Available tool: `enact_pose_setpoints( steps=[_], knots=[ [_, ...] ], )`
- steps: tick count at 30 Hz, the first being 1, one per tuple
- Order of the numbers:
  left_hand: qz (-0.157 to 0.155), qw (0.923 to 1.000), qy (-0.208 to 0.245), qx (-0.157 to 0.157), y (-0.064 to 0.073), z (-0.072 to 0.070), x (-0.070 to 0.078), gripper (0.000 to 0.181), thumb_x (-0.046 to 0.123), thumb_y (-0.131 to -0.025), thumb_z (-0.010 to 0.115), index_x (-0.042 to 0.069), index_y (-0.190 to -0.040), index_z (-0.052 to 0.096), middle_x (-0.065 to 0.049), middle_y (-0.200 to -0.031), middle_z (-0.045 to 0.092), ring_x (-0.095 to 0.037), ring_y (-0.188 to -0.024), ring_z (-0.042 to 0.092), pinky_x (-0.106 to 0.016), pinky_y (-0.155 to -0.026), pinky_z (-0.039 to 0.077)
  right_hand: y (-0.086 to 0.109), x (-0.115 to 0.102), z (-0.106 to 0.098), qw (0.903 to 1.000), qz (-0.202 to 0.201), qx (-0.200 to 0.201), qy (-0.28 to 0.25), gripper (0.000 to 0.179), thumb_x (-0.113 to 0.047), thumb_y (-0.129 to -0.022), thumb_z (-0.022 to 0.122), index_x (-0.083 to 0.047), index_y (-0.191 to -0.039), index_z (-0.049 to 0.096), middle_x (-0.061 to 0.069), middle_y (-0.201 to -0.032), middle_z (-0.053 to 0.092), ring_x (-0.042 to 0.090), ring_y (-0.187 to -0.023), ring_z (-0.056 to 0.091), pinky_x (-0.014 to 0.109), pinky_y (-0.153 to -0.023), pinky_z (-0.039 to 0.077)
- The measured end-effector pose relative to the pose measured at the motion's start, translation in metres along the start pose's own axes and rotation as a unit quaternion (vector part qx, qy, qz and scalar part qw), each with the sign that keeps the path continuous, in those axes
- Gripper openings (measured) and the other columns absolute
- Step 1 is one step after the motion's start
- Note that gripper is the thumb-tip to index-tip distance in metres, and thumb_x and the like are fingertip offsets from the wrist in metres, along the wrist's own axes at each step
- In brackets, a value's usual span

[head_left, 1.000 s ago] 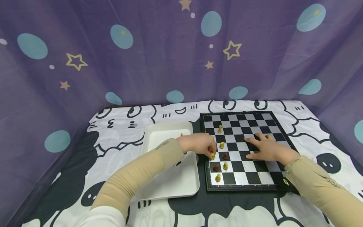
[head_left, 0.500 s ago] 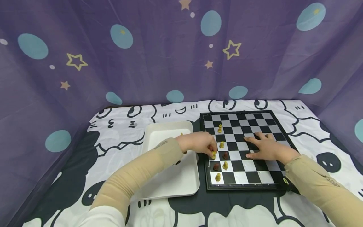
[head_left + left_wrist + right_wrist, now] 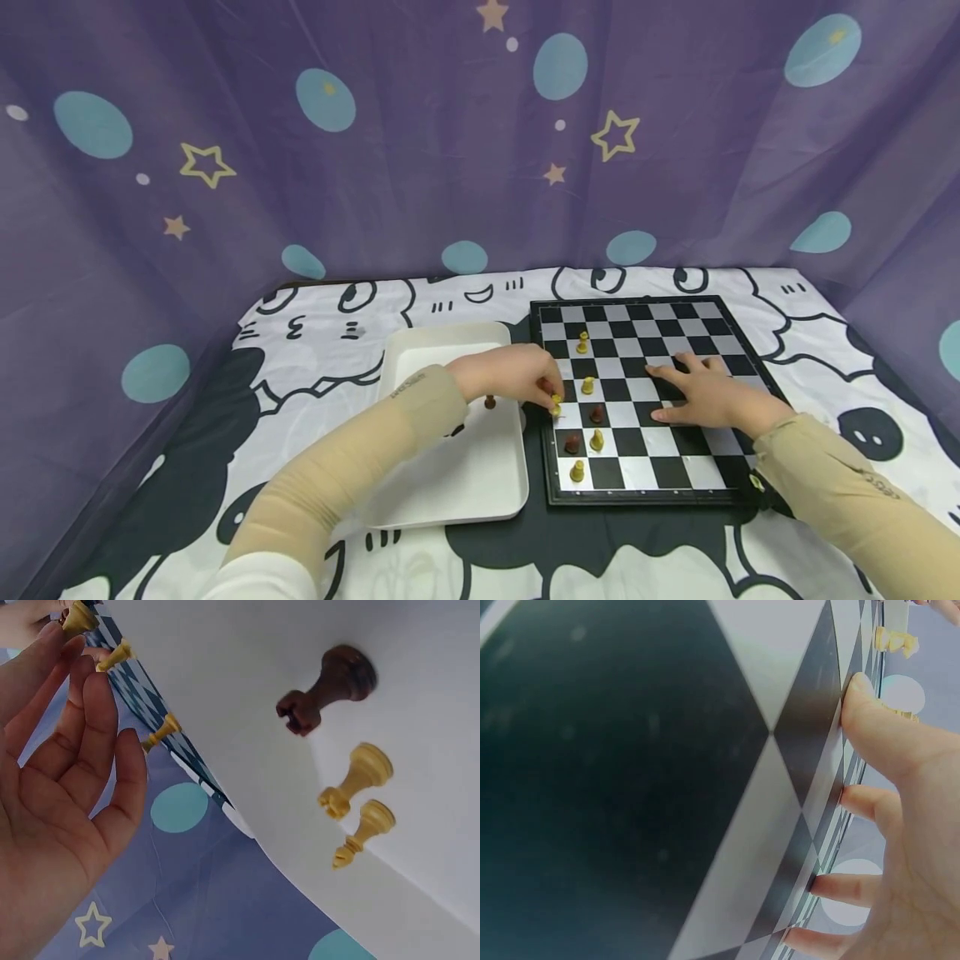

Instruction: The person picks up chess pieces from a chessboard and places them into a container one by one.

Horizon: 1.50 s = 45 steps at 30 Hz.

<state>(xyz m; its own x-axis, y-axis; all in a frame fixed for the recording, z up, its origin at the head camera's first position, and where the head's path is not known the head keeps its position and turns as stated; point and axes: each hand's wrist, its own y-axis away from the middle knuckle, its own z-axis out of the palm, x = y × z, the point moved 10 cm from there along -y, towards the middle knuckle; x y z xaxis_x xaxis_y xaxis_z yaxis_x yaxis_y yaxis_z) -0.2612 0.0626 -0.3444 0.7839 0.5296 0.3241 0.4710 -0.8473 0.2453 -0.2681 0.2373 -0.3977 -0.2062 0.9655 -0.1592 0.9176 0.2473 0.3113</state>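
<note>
My left hand (image 3: 513, 373) pinches a yellow chess piece (image 3: 556, 406) between thumb and fingertips at the left edge of the chessboard (image 3: 666, 472). In the left wrist view the flared base of this yellow piece (image 3: 79, 619) shows at the fingertips; its top is hidden. Over on the board's right half, my right hand (image 3: 705, 392) rests with spread fingers, holding nothing. Near the left hand stand a dark chess piece (image 3: 597, 413), another dark one (image 3: 572, 443) and several yellow pieces, including one at the front corner, a yellow piece (image 3: 577, 471).
A white tray (image 3: 450, 500) lies left of the board, under my left forearm. Inside it the left wrist view shows a dark rook (image 3: 326, 688), a yellow rook (image 3: 358, 780) and a yellow bishop (image 3: 365, 832). A purple curtain (image 3: 420, 167) hangs behind the table.
My left hand has drawn slightly left toward the tray, the pinched yellow piece moving with it. A dark piece in the tray has come into fuller view. My right hand stays put.
</note>
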Motion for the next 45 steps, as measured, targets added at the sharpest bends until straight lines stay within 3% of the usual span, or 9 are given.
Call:
enact_pose_setpoints(
  steps=[8,17,25,31,45],
  knots=[
    [0.005,0.9997,0.015,0.018,0.007,-0.007,-0.006,0.017,0.023,-0.085,0.070,0.013,-0.098,0.075,0.003,-0.090,0.069,-0.005,-0.070,0.051,-0.018,-0.065,0.043,-0.001,0.000,0.000,1.0000,-0.001,0.001,0.001,0.090,-0.072,-0.074,0.058,-0.013,-0.141,0.043,0.034,-0.140,0.025,0.062,-0.119,0.026,0.074,-0.083,0.036],
    [-0.015,0.9994,0.016,0.026,0.017,-0.012,-0.014,0.017,0.025,-0.085,0.070,0.014,-0.098,0.075,0.003,-0.091,0.068,-0.007,-0.073,0.051,-0.019,-0.067,0.043,0.000,0.000,0.001,1.0000,-0.005,0.004,-0.001,0.090,-0.072,-0.074,0.058,-0.012,-0.140,0.043,0.035,-0.139,0.025,0.062,-0.119,0.025,0.074,-0.084,0.035],
    [-0.007,0.9990,0.011,0.042,0.026,-0.018,-0.019,0.010,0.022,-0.085,0.071,0.013,-0.090,0.075,0.005,-0.077,0.061,-0.006,-0.068,0.046,-0.021,-0.064,0.040,0.000,0.000,0.000,1.0000,-0.007,0.003,0.002,0.091,-0.073,-0.074,0.057,-0.012,-0.140,0.043,0.035,-0.139,0.025,0.062,-0.118,0.026,0.074,-0.084,0.035],
    [-0.005,0.9981,0.014,0.060,0.036,-0.025,-0.024,0.012,0.018,-0.085,0.071,0.011,-0.094,0.075,0.004,-0.078,0.064,-0.007,-0.069,0.046,-0.021,-0.066,0.040,0.000,-0.001,0.000,1.0000,-0.007,0.005,-0.003,0.090,-0.071,-0.075,0.058,-0.012,-0.140,0.043,0.035,-0.139,0.025,0.062,-0.119,0.025,0.074,-0.084,0.035],
    [-0.027,0.9969,0.034,0.066,0.055,-0.026,-0.050,0.013,0.017,-0.084,0.072,0.009,-0.093,0.075,0.004,-0.071,0.061,-0.005,-0.065,0.046,-0.020,-0.065,0.040,0.001,-0.002,0.000,1.0000,-0.007,0.004,-0.002,0.089,-0.071,-0.075,0.058,-0.012,-0.141,0.042,0.035,-0.140,0.025,0.063,-0.119,0.025,0.074,-0.084,0.035]
  ],
)
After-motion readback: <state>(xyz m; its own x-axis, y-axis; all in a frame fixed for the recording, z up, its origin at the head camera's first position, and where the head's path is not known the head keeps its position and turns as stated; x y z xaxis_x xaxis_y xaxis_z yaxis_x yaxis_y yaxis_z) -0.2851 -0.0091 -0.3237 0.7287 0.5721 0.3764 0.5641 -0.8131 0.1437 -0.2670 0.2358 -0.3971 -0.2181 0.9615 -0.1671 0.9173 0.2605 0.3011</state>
